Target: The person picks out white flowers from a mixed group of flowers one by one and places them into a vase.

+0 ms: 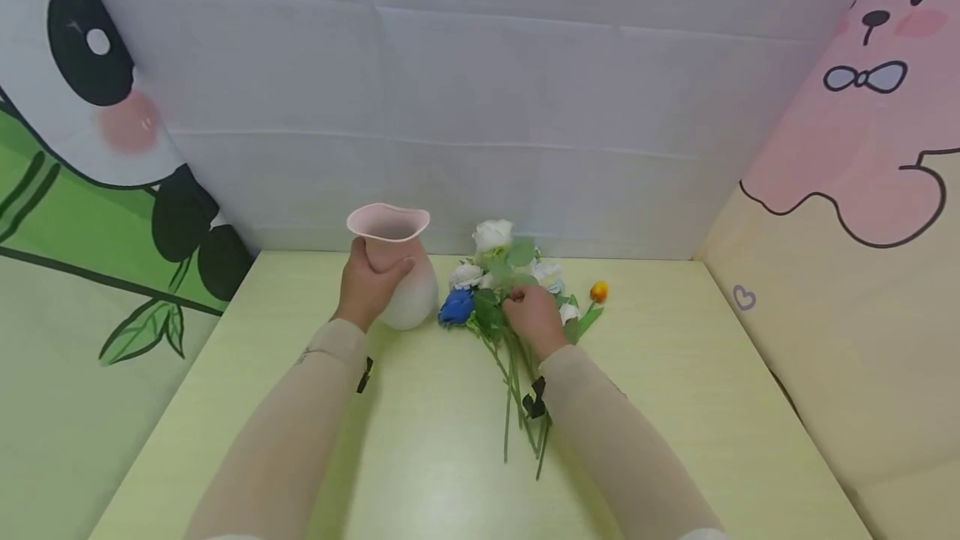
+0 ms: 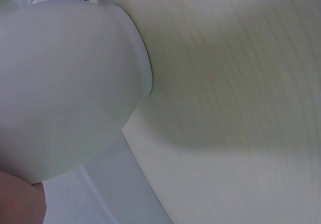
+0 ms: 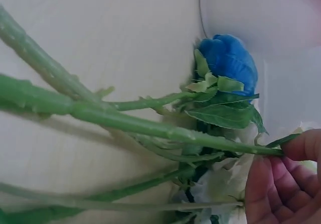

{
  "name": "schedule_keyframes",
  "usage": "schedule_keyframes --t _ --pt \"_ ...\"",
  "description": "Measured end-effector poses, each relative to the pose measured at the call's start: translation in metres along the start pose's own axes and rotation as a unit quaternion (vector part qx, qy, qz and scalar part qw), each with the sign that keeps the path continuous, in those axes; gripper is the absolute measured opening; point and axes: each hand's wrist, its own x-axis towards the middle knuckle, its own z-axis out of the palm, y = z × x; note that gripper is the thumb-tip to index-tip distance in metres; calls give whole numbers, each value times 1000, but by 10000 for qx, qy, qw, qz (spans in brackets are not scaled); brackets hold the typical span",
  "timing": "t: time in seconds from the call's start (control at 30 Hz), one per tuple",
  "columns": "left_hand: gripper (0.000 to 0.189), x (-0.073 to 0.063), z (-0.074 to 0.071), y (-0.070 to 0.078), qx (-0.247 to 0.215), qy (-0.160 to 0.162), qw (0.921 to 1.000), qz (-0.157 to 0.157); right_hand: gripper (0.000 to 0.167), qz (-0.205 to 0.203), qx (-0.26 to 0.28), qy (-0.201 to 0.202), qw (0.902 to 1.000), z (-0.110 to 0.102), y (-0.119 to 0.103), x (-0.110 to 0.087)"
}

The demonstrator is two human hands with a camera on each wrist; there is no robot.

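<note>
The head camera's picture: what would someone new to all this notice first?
Probably the huge cartoon eye at upper left, then the pink cartoon animal at right. Between them, a vivid blue flower lies on the table, just right of the pink-and-white vase that the left hand grips. The right hand pinches a green stem among the flowers, with an orange bloom to its right.

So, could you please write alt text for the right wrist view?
A right hand pinches a green stem reaching in from the left edge. Nearby are a blue flower, green leaves and white flowers; a pale vase shows partly at upper right.
</note>
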Motion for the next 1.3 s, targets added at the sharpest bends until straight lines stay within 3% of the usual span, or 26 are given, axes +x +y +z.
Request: schedule_keyframes --t 0.3,0.43,0.6,0.8,0.97,1.1,1.3 --pt "94 -1 2 2 24 6 10000 29 31 -81 249 -108 9996 -18 -9 1" --pt "93 0 2 0 23 35 10000 56 29 -39 856 -281 9959 -23 -10 1" --pt "93 2 3 -3 8 50 10000 78 25 -63 1703 -427 9845 -25 -9 1" --pt "93 3 4 -4 -11 46 10000 57 23 -93 2610 -462 9642 -26 -6 0" --pt "95 3 4 -5 -33 88 9999 86 20 -248 3490 -387 9360 -27 -10 -3" --pt "94 3 4 -5 9 107 9999 109 19 -366 3957 -156 9175 -28 -15 -5" --pt "94 4 4 -6 13 95 9999 78 22 -601 4301 389 8999 -31 -25 -10"
